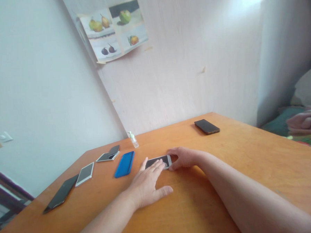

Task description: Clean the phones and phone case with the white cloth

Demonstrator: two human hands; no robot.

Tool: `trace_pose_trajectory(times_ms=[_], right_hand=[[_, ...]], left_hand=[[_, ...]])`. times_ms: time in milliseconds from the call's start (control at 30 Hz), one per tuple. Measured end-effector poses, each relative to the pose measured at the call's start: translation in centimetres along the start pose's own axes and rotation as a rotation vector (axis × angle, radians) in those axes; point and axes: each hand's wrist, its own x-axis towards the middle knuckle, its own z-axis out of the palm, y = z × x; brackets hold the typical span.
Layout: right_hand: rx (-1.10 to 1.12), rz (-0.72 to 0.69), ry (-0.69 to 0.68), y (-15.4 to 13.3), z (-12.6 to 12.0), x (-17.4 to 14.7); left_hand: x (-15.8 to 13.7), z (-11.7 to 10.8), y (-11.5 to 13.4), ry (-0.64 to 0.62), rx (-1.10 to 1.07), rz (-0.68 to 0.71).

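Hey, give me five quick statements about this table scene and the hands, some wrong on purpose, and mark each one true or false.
1. The right hand has its thumb and fingers around one end of the white-framed phone. True.
2. The blue case lies to the right of the white-framed phone. False: the blue case lies to its left.
3. Fingers of the left hand reach over the white-framed phone's screen. True.
4. The small pump bottle is lying on its side. False: the pump bottle stands upright.
5. A sheet of fruit pictures is up on the wall. True.
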Motion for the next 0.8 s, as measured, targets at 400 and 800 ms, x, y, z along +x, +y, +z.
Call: trace_pose_trajectory(times_ms=[400, 800], right_hand=[[-0.012, -0.006, 0.005, 0.2, 0.1, 0.1], [-0.018, -0.006, 0.001, 0.0, 0.0, 0.1]], left_hand=[[0.8, -0.4, 0.3, -0.031, -0.002, 0.014], [1.1, -0.2, 0.3, -0.019, -0.016, 0.017]])
